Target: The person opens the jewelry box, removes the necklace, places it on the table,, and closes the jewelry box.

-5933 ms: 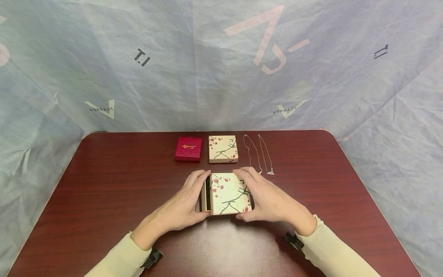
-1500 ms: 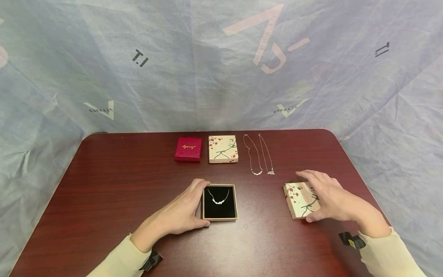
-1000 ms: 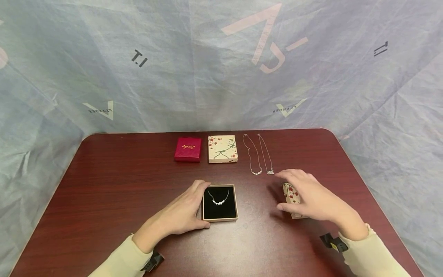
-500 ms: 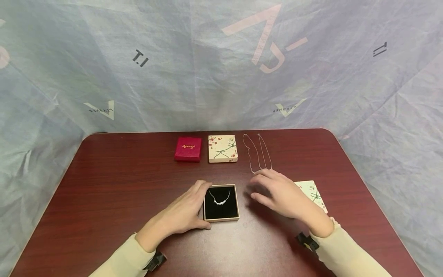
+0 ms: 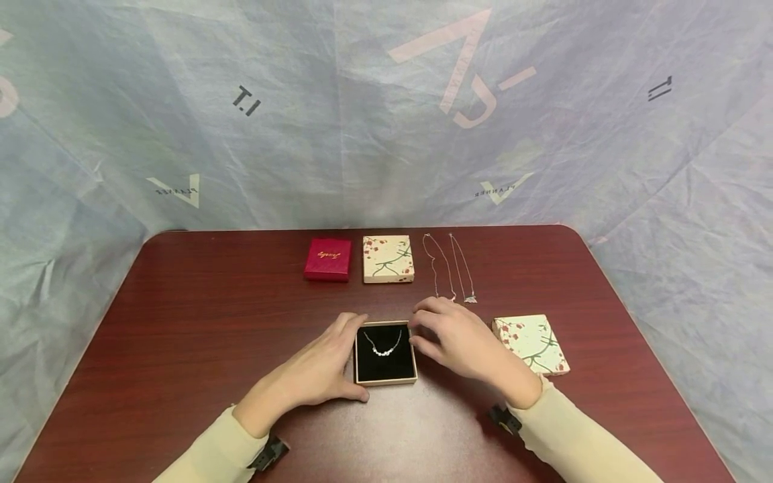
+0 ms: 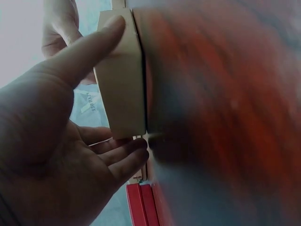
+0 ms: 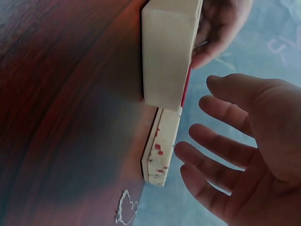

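An uncovered jewelry box (image 5: 386, 382) sits on the table, with a black insert (image 5: 385, 370) and a silver necklace (image 5: 383, 353) lying on it. My left hand (image 5: 314, 372) grips the box by its left side; in the left wrist view the thumb (image 6: 101, 44) lies along one side wall and the fingers (image 6: 127, 160) reach the opposite one. My right hand (image 5: 459, 339) hovers by the box's right edge, its fingers (image 7: 221, 143) loosely bent and holding nothing in the right wrist view. The flowered lid (image 5: 534, 342) lies to the right, partly behind my right wrist.
Along the back of the table stand a red box (image 5: 328, 259) with gold lettering and a closed flowered box (image 5: 388, 259). Right of them lie two thin chain necklaces, one with a pendant (image 5: 470, 299); the other's lower end (image 5: 451, 298) is close to my right hand.
The flowered lid came off the box and was set down on the right. My right hand let it go and moved left to the box's edge. My left hand stays on the box.
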Demonstrator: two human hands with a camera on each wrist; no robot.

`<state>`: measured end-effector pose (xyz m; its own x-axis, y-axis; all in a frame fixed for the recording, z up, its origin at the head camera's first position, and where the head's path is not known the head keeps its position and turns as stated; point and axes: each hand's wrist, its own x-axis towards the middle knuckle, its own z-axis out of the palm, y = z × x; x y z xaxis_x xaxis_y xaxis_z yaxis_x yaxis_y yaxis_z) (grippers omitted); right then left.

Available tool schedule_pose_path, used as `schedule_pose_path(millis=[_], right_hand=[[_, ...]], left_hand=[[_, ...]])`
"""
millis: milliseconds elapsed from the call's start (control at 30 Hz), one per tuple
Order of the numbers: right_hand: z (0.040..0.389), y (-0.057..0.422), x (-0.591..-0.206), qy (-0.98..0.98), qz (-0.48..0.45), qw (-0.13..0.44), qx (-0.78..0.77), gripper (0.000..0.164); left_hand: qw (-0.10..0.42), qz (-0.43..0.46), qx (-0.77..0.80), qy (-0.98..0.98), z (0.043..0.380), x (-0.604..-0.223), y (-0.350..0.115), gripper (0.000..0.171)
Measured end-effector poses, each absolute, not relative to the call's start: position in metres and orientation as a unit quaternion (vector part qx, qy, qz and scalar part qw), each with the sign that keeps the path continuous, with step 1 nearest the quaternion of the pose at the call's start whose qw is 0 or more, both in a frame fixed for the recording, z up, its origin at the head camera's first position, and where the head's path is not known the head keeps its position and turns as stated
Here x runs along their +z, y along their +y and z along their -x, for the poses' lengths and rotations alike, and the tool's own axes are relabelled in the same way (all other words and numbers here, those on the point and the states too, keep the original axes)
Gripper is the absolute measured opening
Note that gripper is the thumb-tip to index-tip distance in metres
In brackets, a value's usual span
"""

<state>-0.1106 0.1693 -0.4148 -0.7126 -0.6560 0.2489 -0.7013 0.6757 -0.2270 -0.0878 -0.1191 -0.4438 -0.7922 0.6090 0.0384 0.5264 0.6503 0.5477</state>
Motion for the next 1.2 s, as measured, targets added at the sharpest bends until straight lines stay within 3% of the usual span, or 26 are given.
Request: schedule_pose_path(millis=[367, 767, 1200], right_hand=[[0.115, 0.155, -0.425, -0.921, -0.368, 0.069, 0.11, 0.014], [0.113, 0.139, -0.429, -0.929, -0.352, 0.103, 0.047, 0.012], [0.114, 0.129, -0.433, -0.945, -0.315, 0.073, 0.052, 0.008]], left_hand=[[0.079, -0.31, 0.275, 0.907, 0.088, -0.441, -0.123, 0.112], [0.076, -0.315, 0.28, 0.904, 0.089, -0.44, -0.124, 0.107], [0.078, -0.311, 0.283, 0.904, 0.09, -0.443, -0.124, 0.106]])
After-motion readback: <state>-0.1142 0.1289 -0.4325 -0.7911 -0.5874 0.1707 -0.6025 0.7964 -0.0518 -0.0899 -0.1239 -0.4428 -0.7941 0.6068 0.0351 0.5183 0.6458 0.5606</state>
